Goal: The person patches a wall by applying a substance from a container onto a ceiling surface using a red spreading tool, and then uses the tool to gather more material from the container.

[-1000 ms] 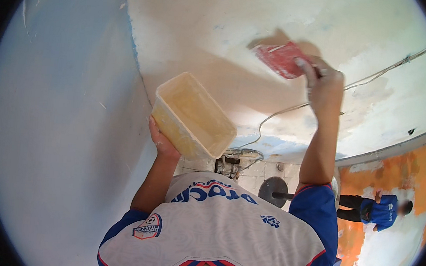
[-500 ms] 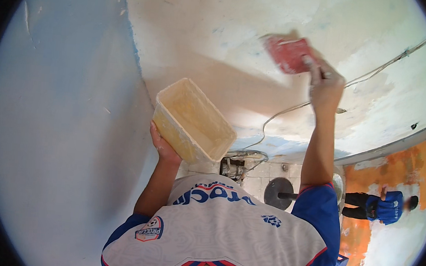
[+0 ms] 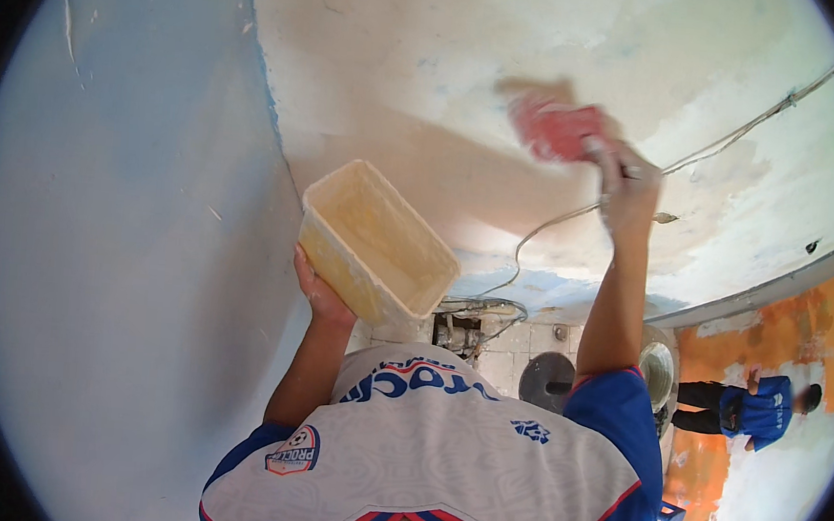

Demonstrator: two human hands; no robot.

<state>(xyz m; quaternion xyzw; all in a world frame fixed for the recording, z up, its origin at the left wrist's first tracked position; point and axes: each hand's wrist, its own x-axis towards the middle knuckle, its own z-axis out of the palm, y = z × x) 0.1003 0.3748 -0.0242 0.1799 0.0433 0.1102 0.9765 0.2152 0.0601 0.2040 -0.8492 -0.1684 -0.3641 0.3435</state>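
My left hand (image 3: 324,294) grips a pale yellow rectangular tub (image 3: 341,260) by its outer side, tilted so that its inside shows, smeared with whitish residue. My fingers there wrap round the tub's far-left corner, partly hidden. Up and to the right, my right hand (image 3: 630,191) is closed on a flat red spreader (image 3: 562,131), blurred by motion and streaked with white. The spreader is in front of the patchy cream wall (image 3: 384,52), casting a shadow just above it; whether it touches the wall I cannot tell.
A bluish wall (image 3: 125,238) stands at my left. A cable (image 3: 740,134) crosses the cream wall and hangs to the tiled floor (image 3: 512,339), where pipes, a dark round object (image 3: 545,378) and a round container (image 3: 658,373) are. A person in blue (image 3: 768,406) stands at right.
My right hand and the red spreader have moved down and slightly left across the picture. The tub in my left hand has barely shifted.
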